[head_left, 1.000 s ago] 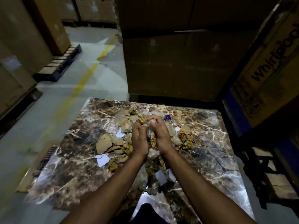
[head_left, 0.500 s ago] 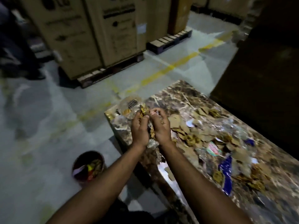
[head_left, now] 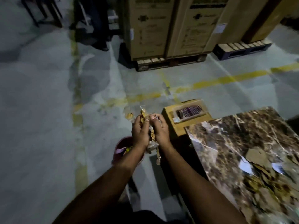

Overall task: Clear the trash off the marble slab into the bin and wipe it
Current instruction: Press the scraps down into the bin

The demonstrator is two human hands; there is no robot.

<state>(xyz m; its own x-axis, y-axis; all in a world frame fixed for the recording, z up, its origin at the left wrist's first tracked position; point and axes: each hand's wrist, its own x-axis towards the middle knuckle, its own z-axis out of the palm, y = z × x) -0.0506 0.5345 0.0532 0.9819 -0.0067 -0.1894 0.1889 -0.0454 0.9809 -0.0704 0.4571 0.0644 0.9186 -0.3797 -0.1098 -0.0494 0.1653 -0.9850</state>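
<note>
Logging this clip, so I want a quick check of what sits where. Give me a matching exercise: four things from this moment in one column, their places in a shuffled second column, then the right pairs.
Things:
1. bundle of wrappers
2. bin
3. checked cloth
4. cardboard scraps

Places:
A. on the marble slab
B. on the floor, below the left hand
C. in the tray on the low cardboard box
D. gripped between the left hand and right hand

Pairs: 1-D, 2-B, 3-C, 4-A
</note>
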